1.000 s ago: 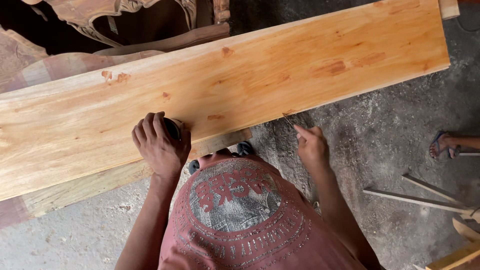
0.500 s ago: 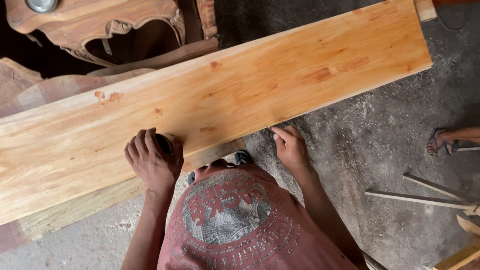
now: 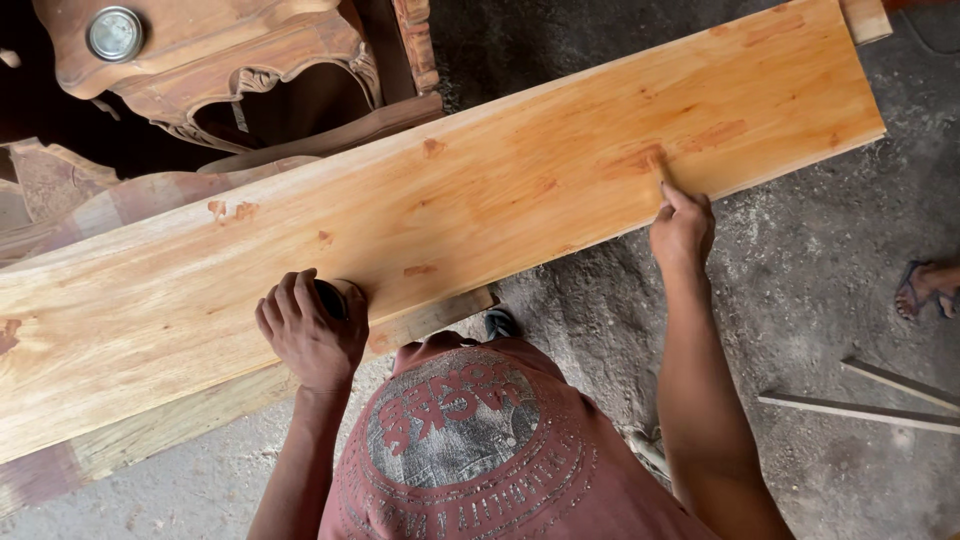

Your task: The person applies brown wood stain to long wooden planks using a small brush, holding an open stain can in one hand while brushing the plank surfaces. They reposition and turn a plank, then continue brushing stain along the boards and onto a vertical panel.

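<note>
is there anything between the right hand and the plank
Nothing visible. The right hand already has its forefinger touching the top of the plank near the front edge. The left hand grips a dark object against the plank.

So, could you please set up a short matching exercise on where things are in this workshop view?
Things:
1. left hand
2. right hand
3. round metal disc
4. thin wooden strips

Places:
A. on the carved furniture, top left
B. on the floor, lower right
C. gripping a dark object at the plank's near edge
D. forefinger pointing on the plank's reddish patch

Pairs: 1-C, 2-D, 3-A, 4-B
</note>
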